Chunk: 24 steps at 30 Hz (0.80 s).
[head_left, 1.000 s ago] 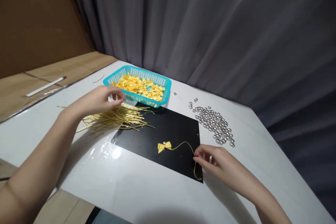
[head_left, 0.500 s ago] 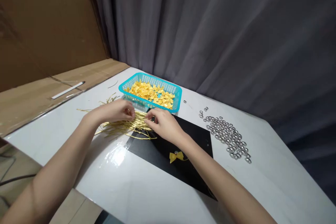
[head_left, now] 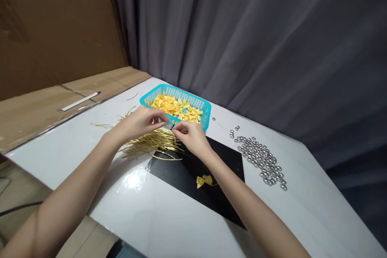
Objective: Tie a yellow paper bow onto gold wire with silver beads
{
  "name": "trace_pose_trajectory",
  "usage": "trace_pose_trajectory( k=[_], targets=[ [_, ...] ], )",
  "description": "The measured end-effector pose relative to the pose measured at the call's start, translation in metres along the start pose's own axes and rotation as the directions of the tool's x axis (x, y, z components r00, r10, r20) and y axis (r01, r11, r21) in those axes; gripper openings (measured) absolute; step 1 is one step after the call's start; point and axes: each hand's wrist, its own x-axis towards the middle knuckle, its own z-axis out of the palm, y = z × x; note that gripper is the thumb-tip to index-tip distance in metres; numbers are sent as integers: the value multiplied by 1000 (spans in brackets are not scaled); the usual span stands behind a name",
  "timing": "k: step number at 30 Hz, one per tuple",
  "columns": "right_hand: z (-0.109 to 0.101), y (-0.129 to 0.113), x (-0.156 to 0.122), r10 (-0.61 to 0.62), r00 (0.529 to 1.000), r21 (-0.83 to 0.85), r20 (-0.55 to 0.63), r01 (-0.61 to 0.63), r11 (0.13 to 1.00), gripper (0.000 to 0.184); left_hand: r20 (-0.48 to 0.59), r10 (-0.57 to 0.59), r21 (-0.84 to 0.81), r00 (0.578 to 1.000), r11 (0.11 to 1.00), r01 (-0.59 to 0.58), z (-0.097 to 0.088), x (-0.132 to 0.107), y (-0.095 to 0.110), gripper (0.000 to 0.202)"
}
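My left hand (head_left: 142, 123) and my right hand (head_left: 189, 137) meet above a loose pile of thin gold wire ties (head_left: 149, 143) on the white table (head_left: 169, 217). Both hands have their fingertips pinched together, apparently on one thin strand between them; it is too fine to see clearly. Just behind the hands stands a turquoise basket (head_left: 205, 111) filled with small yellow ribbon bows. A finished yellow bow (head_left: 204, 180) with a silver bead and a gold tail lies on the black mat (head_left: 181, 173), beside my right forearm.
A heap of silver beads (head_left: 261, 159) lies on the table to the right of the mat. Flattened cardboard (head_left: 45, 105) with a white strip covers the surface at left. A grey curtain (head_left: 256, 36) hangs close behind the table.
My right hand left the bow's tail on the mat and crossed to the wire pile. Both hands then rose slightly and pinched together in front of the basket. The view shifted left.
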Motion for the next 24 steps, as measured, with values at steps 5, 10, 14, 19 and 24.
trace_pose_trajectory(
  k=[5, 10, 14, 19, 24],
  targets=[
    [-15, -5, -14, -74, 988, -30, -132, 71, 997, 12, -98, 14, -186, 995, 982, -32, 5, -2, 15, 14],
    [-47, -12, -54, -151, 931, -148, -332, 107, 983, 8, 81, -51, -480, 995, 873, 84, 20, -5, 42, 18],
    [-68, -12, -90, -346, 879, -377, -329, 214, 901, 11, 255, -42, -659, 966, 724, 205, 42, -9, 63, 18],
    [-81, -2, -122, -375, 878, -513, -297, 185, 838, 15, 382, 46, -724, 923, 636, 268, 65, -17, 78, 18],
    [-81, -5, -147, -396, 847, -559, -355, 147, 816, 18, 435, 97, -674, 895, 695, 253, 80, -23, 86, 26]
  ],
)
